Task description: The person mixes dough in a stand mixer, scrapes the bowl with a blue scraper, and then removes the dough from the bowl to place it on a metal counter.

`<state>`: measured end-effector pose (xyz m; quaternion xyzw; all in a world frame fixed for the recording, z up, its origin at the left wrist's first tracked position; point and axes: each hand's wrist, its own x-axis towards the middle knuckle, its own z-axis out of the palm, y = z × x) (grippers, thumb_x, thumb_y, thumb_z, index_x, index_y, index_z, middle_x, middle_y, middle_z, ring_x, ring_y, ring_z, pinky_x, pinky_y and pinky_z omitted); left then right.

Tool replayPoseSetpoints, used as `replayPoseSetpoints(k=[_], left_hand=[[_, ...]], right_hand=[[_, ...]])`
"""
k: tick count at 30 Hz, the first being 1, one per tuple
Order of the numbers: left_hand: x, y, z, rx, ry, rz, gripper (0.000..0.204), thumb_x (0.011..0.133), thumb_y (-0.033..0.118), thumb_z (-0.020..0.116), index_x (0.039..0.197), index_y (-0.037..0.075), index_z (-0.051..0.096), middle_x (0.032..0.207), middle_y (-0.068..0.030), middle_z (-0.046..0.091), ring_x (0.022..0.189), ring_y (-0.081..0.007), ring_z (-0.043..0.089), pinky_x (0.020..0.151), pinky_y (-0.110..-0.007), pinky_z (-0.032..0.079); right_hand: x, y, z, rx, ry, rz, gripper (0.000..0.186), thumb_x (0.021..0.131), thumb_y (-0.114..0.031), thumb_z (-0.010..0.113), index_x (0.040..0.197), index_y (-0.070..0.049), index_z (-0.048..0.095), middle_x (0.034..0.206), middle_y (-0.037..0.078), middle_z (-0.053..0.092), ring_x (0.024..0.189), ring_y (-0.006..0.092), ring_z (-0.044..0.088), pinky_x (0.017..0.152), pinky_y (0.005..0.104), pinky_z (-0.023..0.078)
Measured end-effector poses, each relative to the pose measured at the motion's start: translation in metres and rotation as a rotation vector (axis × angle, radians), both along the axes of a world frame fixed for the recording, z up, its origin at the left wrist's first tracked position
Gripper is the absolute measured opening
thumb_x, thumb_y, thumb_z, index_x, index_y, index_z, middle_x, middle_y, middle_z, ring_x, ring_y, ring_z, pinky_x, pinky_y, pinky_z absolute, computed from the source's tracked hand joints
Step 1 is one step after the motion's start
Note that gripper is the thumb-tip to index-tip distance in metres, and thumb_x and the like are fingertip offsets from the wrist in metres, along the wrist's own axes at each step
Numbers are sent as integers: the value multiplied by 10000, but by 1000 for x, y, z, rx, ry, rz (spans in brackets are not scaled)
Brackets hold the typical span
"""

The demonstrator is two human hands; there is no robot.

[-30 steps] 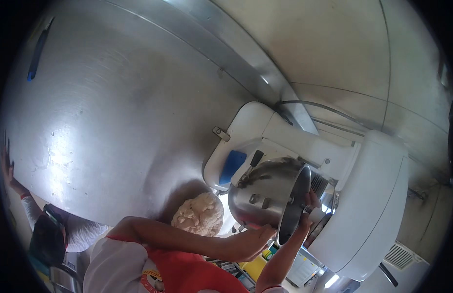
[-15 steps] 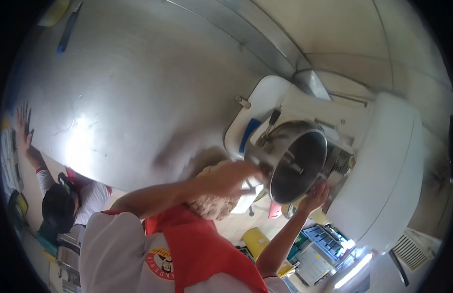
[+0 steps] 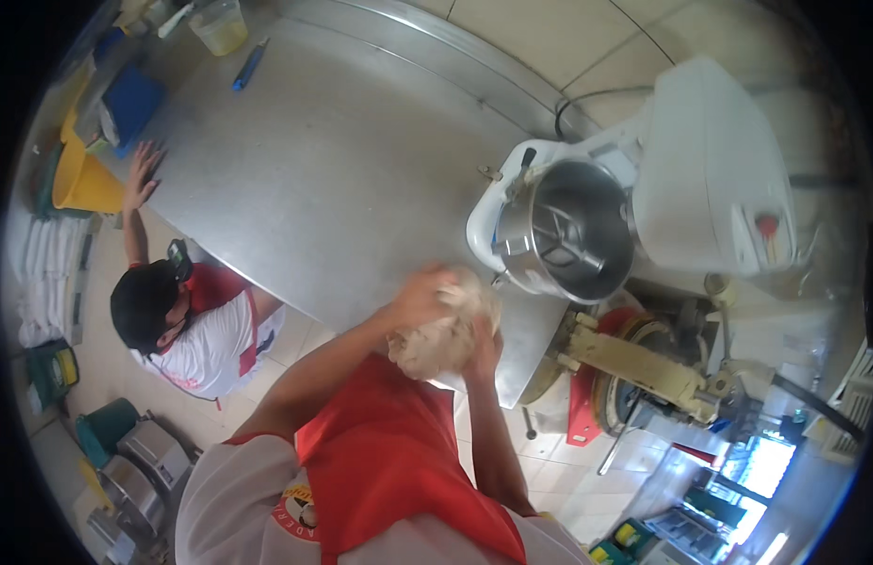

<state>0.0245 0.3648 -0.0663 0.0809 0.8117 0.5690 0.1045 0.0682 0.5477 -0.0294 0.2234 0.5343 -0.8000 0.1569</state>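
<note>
A large lump of pale dough (image 3: 429,347) lies at the near edge of the steel table (image 3: 333,179), just ahead of my red apron. My left hand (image 3: 422,298) presses onto its top left, fingers curled over it. Round its right side goes my right hand (image 3: 485,347), its fingers partly hidden by the dough. Beyond them to the right stands a white stand mixer (image 3: 710,169). Its steel bowl (image 3: 519,250) tips towards me, showing a metal paddle (image 3: 564,240) inside.
Another person (image 3: 210,330) stands at the table's left side, a hand resting on its edge. A blue-handled tool (image 3: 251,66) and a clear tub (image 3: 220,28) lie at the far left. Below the mixer, right of the table, is a machine with a beige arm (image 3: 644,367).
Both hands have left the mixer bowl and now hold the dough. The view has shifted, so more of the mixer and the other person shows.
</note>
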Motion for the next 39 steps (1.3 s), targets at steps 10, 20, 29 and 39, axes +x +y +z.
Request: replayPoseSetpoints(k=[10,20,29,39], left_hand=[[194,4,50,-339,206,66,571,765,157,763,1291,80,554,1324,-261,476,1210,-411,498,948,-471,444],[68,-120,-11,22,260,429,581,792,270,770,1305,80,577,1373,-172,521,1276,-332,501,1086,-444,393],[48,-39,45,-303,447,-128,559,786,372,727,1275,124,619,1486,-161,419,1411,-429,318,1137,-545,293],[52,-12,-22,5,183,181,1103,740,634,720,1549,63,235,1567,-325,142,1448,-495,187,1163,-531,230]], right_hand=[[-5,-42,-7,1057,1104,627,438,870,-401,683,1252,-187,677,1348,123,537,1283,325,463,1080,458,344],[76,-12,-94,893,613,19,664,984,-407,541,1502,-32,362,1513,242,373,1426,380,307,1170,467,228],[14,-20,-75,871,616,16,611,1015,-327,450,1517,-10,305,1569,202,302,1470,328,248,1202,462,172],[-18,-42,-87,-441,342,-16,642,1020,-464,396,1504,-47,329,1531,180,365,1406,355,355,1156,485,309]])
